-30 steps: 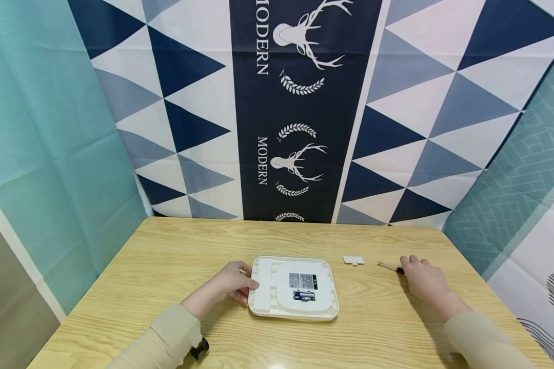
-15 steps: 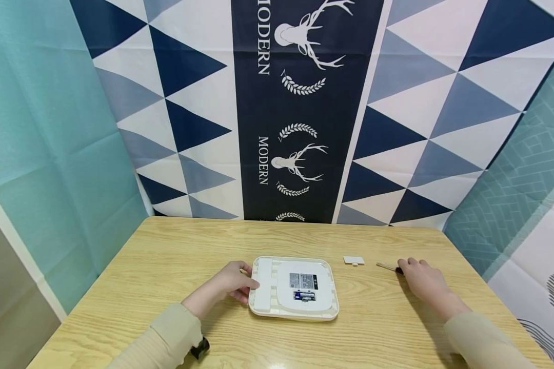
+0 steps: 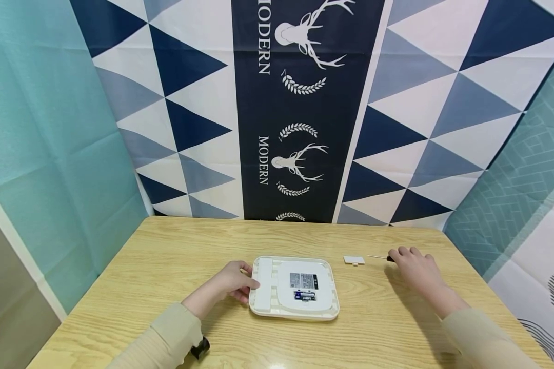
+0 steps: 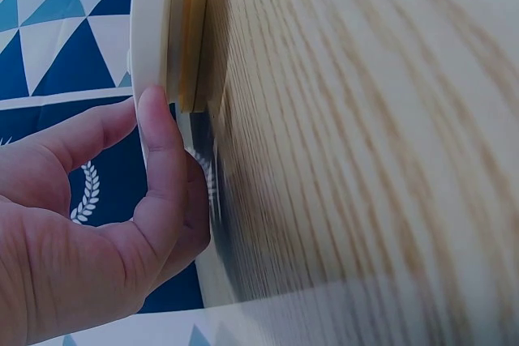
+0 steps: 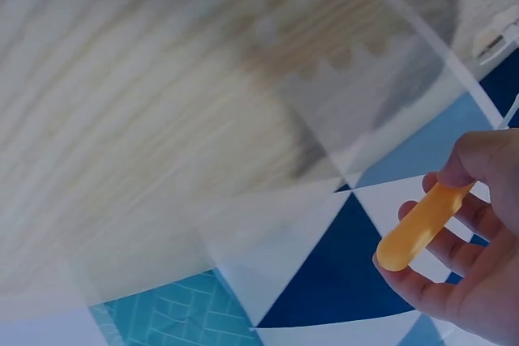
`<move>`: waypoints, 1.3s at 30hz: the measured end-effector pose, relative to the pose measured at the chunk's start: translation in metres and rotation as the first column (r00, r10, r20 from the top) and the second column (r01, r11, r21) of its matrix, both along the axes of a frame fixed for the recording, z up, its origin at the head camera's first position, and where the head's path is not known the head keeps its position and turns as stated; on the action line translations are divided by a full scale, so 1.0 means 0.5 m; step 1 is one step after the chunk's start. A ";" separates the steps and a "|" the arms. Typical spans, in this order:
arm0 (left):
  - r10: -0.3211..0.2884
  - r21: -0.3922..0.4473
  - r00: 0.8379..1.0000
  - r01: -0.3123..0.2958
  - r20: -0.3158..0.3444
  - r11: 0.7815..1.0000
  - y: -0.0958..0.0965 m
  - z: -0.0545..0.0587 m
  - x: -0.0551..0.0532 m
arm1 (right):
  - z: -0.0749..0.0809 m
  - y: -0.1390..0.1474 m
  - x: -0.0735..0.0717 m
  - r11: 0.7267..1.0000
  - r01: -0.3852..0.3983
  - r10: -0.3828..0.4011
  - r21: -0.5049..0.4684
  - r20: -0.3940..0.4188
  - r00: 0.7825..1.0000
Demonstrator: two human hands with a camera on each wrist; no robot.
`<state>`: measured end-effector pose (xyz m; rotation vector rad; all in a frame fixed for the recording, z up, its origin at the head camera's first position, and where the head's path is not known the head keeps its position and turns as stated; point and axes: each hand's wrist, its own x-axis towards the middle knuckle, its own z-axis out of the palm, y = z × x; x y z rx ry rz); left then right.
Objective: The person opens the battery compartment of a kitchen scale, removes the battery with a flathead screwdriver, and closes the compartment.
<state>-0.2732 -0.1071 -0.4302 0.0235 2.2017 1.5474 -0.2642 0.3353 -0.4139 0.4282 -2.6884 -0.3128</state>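
Note:
A flat white device [image 3: 282, 302] with rounded corners lies underside up on the table. A printed label [image 3: 303, 281] and an uncovered compartment with batteries [image 3: 304, 295] show on it. My left hand [image 3: 234, 283] pinches its left rim, thumb on top and fingers beneath; the left wrist view shows the device's edge [image 4: 152, 30] between thumb and finger. To the right, my right hand [image 3: 417, 270] holds a screwdriver [image 3: 377, 257], its thin shaft pointing left. Its orange handle [image 5: 426, 224] lies in the curled fingers in the right wrist view.
A small white cover [image 3: 353, 260] with a tab lies between the device and the screwdriver tip. The wood-grain table [image 3: 189, 241] meets a patterned cloth [image 3: 283, 154] at its back edge. Teal cloths hang on both sides.
My right hand has lifted the screwdriver and shifted slightly left and away from me, so its tip is nearer the white cover. The left hand and the device have not moved.

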 end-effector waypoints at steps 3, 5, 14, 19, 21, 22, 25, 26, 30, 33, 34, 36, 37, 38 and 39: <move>0.001 0.002 1.000 -0.001 0.001 1.000 0.000 -0.001 -0.001 | 0.007 -0.011 -0.001 1.000 -0.026 0.026 0.016 -0.034 0.999; -0.001 0.004 1.000 0.001 0.000 1.000 0.000 -0.001 -0.001 | 0.011 -0.017 -0.002 0.999 -0.041 0.042 0.023 -0.057 0.997; -0.013 0.008 1.000 0.013 -0.001 1.000 -0.001 -0.002 0.000 | 0.029 -0.044 -0.012 0.990 -0.140 0.142 0.020 -0.184 0.973; -0.014 0.008 1.000 0.014 -0.002 1.000 0.000 0.000 0.001 | 0.046 -0.062 -0.008 0.987 -0.162 0.163 0.020 -0.207 0.965; -0.015 0.008 1.000 0.015 -0.001 1.000 -0.001 0.001 0.001 | 0.053 -0.069 -0.003 0.988 -0.155 0.157 0.024 -0.188 0.969; -0.016 0.010 1.000 0.016 -0.002 1.000 -0.001 0.001 0.002 | 0.056 -0.073 0.000 0.988 -0.151 0.153 0.025 -0.179 0.972; -0.020 0.016 1.000 0.020 -0.001 1.000 -0.002 0.001 0.003 | 0.066 -0.082 0.008 0.987 -0.155 0.158 0.030 -0.165 0.974; -0.022 0.019 1.000 0.022 -0.001 1.000 -0.003 0.001 0.003 | 0.070 -0.086 0.010 0.986 -0.161 0.164 0.033 -0.168 0.972; -0.026 0.029 1.000 0.026 0.000 0.999 -0.004 0.000 0.004 | 0.079 -0.096 0.014 0.979 -0.197 0.204 0.054 -0.203 0.958; -0.025 0.030 1.000 0.025 0.001 0.999 -0.004 0.000 0.004 | 0.084 -0.103 0.017 0.973 -0.219 0.230 0.074 -0.228 0.946; -0.025 0.030 1.000 0.025 0.000 0.999 -0.004 0.000 0.004 | 0.086 -0.106 0.018 0.970 -0.229 0.241 0.078 -0.238 0.941; -0.024 0.030 1.000 0.024 0.000 0.999 -0.004 0.001 0.004 | 0.090 -0.111 0.021 0.964 -0.253 0.266 0.085 -0.260 0.928; -0.024 0.029 1.000 0.024 0.000 0.999 -0.004 0.001 0.004 | 0.091 -0.114 0.024 0.960 -0.267 0.281 0.087 -0.270 0.921; -0.025 0.029 1.000 0.025 -0.001 0.999 -0.004 0.001 0.005 | 0.094 -0.117 0.026 0.955 -0.282 0.296 0.088 -0.282 0.913; -0.025 0.029 1.000 0.025 -0.001 0.999 -0.004 0.002 0.005 | 0.096 -0.121 0.029 0.951 -0.296 0.308 0.088 -0.291 0.906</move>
